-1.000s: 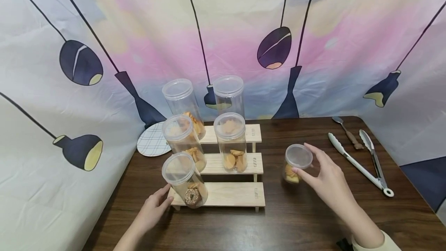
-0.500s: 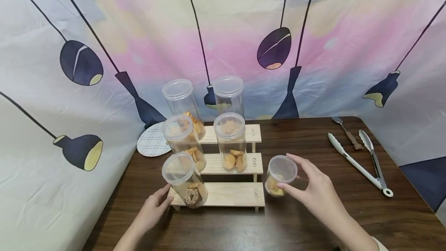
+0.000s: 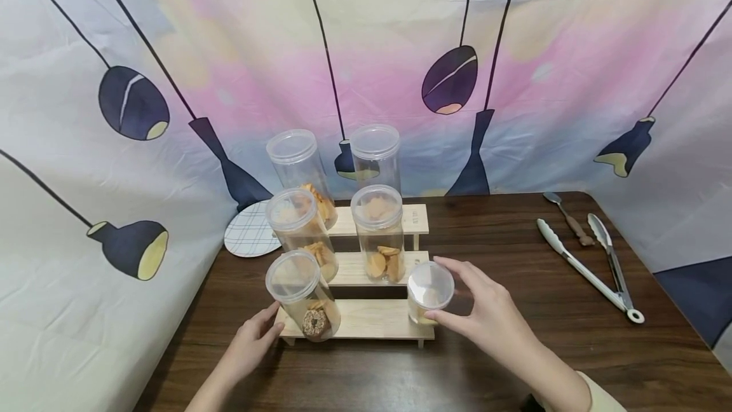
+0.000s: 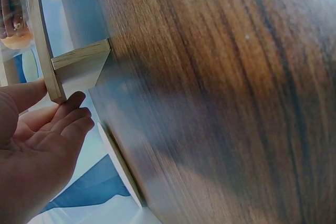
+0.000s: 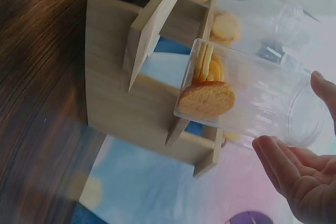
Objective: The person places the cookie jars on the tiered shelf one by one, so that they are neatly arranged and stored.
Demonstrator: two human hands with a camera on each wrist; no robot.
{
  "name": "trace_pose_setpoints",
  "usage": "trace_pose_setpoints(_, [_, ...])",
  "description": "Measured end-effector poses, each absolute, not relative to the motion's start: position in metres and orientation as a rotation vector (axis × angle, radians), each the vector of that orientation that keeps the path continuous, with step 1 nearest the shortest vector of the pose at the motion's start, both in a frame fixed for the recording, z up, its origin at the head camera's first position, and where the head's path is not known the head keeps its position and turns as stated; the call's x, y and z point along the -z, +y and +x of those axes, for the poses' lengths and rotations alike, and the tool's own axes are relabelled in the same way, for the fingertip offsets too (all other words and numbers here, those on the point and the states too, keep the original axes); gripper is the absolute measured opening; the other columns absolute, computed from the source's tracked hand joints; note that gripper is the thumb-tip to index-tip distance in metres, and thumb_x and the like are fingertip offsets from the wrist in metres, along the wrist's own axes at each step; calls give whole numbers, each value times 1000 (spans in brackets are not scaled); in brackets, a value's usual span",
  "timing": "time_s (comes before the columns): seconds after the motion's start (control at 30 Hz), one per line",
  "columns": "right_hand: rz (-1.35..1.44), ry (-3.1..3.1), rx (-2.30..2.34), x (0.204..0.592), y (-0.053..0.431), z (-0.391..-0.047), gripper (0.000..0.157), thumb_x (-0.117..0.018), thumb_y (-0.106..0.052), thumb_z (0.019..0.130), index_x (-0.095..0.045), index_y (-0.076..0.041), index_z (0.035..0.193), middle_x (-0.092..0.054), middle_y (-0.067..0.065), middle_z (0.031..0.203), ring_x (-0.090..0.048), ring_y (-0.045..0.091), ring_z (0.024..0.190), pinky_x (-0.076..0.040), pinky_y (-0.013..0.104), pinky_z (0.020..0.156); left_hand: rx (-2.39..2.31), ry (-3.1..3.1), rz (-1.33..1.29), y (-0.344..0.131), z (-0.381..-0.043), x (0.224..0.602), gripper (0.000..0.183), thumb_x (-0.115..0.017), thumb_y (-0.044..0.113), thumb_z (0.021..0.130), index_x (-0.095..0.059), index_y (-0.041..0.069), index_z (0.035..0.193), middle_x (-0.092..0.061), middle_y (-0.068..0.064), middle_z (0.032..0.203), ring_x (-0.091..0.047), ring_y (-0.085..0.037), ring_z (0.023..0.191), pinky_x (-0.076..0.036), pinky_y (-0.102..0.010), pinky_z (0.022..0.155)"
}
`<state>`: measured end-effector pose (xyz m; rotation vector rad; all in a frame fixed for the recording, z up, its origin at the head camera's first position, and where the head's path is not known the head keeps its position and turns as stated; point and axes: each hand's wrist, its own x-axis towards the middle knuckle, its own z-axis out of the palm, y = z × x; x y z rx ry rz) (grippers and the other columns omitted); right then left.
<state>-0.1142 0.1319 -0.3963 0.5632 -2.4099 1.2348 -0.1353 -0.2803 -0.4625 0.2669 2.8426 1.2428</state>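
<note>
My right hand (image 3: 488, 304) grips a clear lidded jar (image 3: 430, 290) near its lid, thumb on one side and fingers on the other. Slices of cookie or bread (image 5: 207, 98) lie at the jar's bottom in the right wrist view. The jar is over the right end of the lowest step of a three-step wooden rack (image 3: 372, 320); in the right wrist view its base looks raised off the wood. At that step's left end, my left hand (image 3: 248, 343) pinches the board's edge, thumb above and fingers below. Beside it stands a jar with a seed-covered ring cookie (image 3: 314, 323).
Two jars with cookies (image 3: 380, 240) stand on the middle step, and two taller-looking jars (image 3: 297, 164) on the top one. A checked plate (image 3: 251, 231) lies behind left. Tongs (image 3: 595, 278) and a wooden-handled utensil (image 3: 572, 221) lie at the right. A printed cloth (image 3: 400, 49) hangs behind.
My right hand has carried its jar leftward from over the tabletop to over the right end of the lowest step. The left hand stays on the rack.
</note>
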Motion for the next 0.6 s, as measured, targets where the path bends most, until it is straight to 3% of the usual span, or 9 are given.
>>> trace_pose_setpoints(0.27, [624, -2367, -1378, 403, 113, -117, 74, -86, -37, 70, -54, -21, 135, -58, -13, 114, -60, 10, 101, -54, 23, 77, -1248, 2860, 263, -280, -135, 464, 46, -59, 6, 96, -45, -16, 133, -48, -30, 134, -48, -41, 122, -39, -51, 99])
trace_pose_setpoints(0.6, [658, -2387, -1455, 413, 93, -123, 74, -85, -38, 71, -53, -18, 135, -56, -13, 118, -59, 10, 102, -53, 24, 79, -1238, 2873, 277, -282, -136, 466, 46, -59, 6, 95, -46, -16, 133, -49, -30, 133, -48, -41, 122, -39, -51, 99])
